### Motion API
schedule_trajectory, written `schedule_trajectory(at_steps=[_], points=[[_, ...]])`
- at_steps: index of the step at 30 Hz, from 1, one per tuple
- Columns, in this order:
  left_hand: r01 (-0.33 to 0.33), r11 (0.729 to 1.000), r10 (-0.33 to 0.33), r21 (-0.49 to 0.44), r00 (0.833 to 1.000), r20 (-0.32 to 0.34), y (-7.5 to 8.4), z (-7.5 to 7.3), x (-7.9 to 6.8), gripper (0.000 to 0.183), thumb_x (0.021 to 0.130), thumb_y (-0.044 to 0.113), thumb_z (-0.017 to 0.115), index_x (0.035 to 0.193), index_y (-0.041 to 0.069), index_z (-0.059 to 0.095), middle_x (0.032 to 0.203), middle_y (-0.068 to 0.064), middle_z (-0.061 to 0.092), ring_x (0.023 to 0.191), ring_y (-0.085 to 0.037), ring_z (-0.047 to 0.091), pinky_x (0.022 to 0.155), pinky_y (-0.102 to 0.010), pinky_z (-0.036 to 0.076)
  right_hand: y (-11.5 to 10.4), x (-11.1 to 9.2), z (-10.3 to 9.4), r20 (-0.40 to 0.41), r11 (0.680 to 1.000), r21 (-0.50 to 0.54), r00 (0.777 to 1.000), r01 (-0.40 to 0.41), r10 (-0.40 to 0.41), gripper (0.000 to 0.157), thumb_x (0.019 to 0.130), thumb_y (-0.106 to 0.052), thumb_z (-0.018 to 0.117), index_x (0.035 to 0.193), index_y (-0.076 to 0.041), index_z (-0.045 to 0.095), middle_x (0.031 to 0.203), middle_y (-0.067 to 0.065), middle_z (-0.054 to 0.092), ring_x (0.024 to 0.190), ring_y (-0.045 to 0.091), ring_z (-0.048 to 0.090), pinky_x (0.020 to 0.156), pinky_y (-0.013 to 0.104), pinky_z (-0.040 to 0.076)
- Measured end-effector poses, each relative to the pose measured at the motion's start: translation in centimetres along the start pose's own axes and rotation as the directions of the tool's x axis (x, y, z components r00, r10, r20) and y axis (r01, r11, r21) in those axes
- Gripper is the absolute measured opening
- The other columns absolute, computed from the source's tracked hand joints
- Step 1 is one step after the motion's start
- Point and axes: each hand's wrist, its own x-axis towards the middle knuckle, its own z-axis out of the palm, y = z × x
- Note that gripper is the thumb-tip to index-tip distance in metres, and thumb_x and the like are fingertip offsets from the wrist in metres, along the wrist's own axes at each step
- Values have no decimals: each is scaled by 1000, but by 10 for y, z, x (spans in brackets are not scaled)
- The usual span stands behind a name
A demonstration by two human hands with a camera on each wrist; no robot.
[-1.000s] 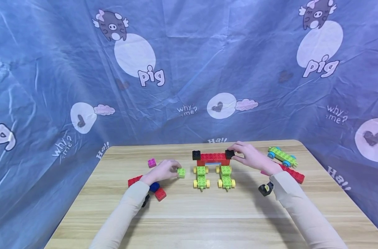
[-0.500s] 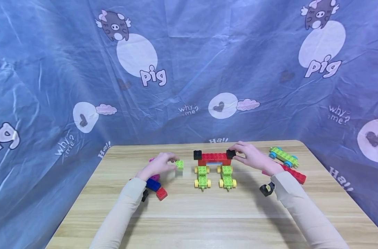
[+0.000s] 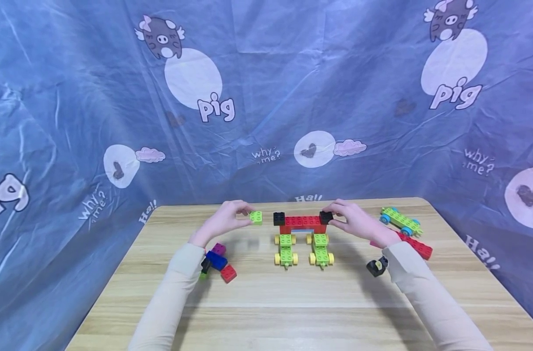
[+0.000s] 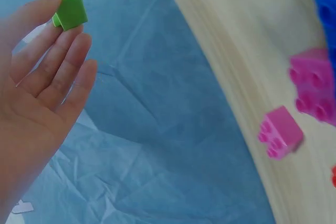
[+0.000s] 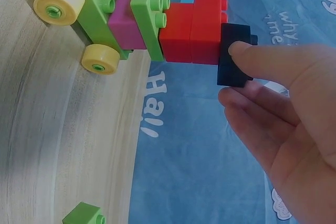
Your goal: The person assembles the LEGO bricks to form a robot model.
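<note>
Left hand (image 3: 226, 218) pinches green block (image 3: 256, 218), right hand (image 3: 353, 220) pinches black block (image 3: 325, 218) touching red bricks (image 3: 302, 223), fingers only block-wide apart

Bright, diffuse light fills the head view, whitening the near tabletop (image 3: 310, 326) and throwing soft shadows beside the sleeves (image 3: 430, 297) and below the green brick (image 3: 256, 218). Both wrist views are dimmer, the tabletop's edge bowed; the left softens the larger pink brick (image 4: 315, 82).

On the tabletop (image 3: 292, 312), a wheeled brick model (image 3: 302, 223) stands between the left hand (image 3: 222, 221) and right hand (image 3: 356, 220); loose bricks (image 3: 217, 260) lie left, a wheeled base (image 3: 399, 220) right, a curtain (image 3: 266, 97) behind.
</note>
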Motion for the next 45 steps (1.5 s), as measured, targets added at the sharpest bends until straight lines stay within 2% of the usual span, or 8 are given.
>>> schedule_trajectory(at_steps=[3, 8, 13, 22, 29, 41, 45], points=[[-5, 1000, 5, -1, 1000, -5, 7, 0, 7, 31, 80, 19, 74, 108, 8, 68, 102, -5, 70, 92, -19, 65, 84, -34, 55, 1, -1, 0, 1, 1000, 2, 1000, -9, 9, 31, 81, -9, 71, 111, -4, 64, 102, 10, 65, 90, 25, 65, 77, 40, 56], [-28, 999, 28, -29, 1000, -3, 17, 1, 17, 31, 80, 19, 73, 109, 8, 67, 104, -6, 70, 94, -21, 65, 87, -36, 55, 2, -2, 2, -4, 1000, -3, 1000, -7, 7, 31, 82, -9, 71, 111, -5, 64, 102, 9, 65, 91, 23, 65, 78, 40, 56], [-42, 999, 42, -19, 999, -6, 24, 5, 27, 31, 80, 20, 73, 109, 10, 67, 106, -4, 70, 94, -17, 64, 87, -32, 54, 2, -2, 2, -2, 1000, 9, 1000, -12, 12, 31, 82, -10, 70, 112, -5, 64, 102, 9, 65, 92, 26, 66, 78, 40, 56], [-61, 998, 61, -10, 998, -4, 36, 15, 44, 29, 80, 21, 73, 107, 12, 68, 102, -2, 70, 93, -14, 63, 86, -29, 54, 0, -2, -3, 30, 998, 16, 997, -68, 67, 33, 85, -15, 67, 117, -4, 63, 101, 8, 65, 90, 25, 63, 75, 38, 55], [-50, 999, 50, 10, 998, 36, 45, 25, 55, 32, 82, 23, 72, 111, 11, 67, 109, -3, 69, 97, -14, 62, 89, -26, 52, 1, -3, -3, 25, 997, 9, 997, -73, 73, 34, 86, -14, 66, 118, -3, 63, 100, 8, 66, 89, 24, 63, 75, 38, 54], [-75, 997, 75, 13, 997, 31, 48, 45, 68, 35, 82, 26, 71, 113, 9, 66, 108, -3, 69, 99, -15, 62, 89, -29, 52, 1, -4, -3, 7, 998, 15, 998, -56, 56, 33, 86, -13, 67, 116, -3, 63, 101, 9, 67, 90, 26, 64, 76, 39, 55], [-63, 998, 61, 30, 997, 46, 47, 49, 69, 35, 83, 27, 71, 113, 10, 66, 109, -3, 69, 99, -15, 62, 89, -31, 51, 1, -4, -3, -4, 998, 10, 998, -58, 58, 33, 85, -14, 67, 116, -4, 64, 100, 8, 67, 89, 23, 64, 74, 37, 55]])
